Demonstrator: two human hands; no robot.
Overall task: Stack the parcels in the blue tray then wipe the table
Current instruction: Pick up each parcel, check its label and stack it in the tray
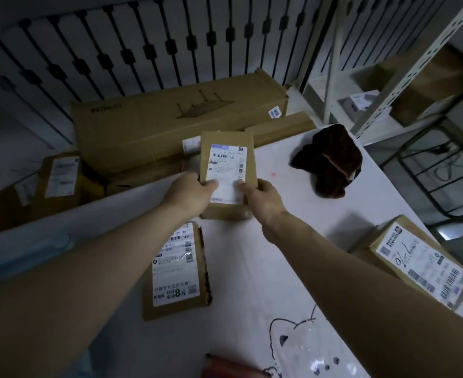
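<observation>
**Both hands on one parcel at the table's far side**

Head view: the left hand (189,193) and right hand (263,199) hold the near end of a brown held parcel (229,165). Their thumbs press on its white label, and the other fingers are hidden beneath. It sits over the far part of the white table (279,241). A second parcel (177,271) lies flat between the forearms, and a third parcel (421,260) lies at the right edge. A crumpled dark cloth (328,162) lies to the right, apart from the held one.
</observation>
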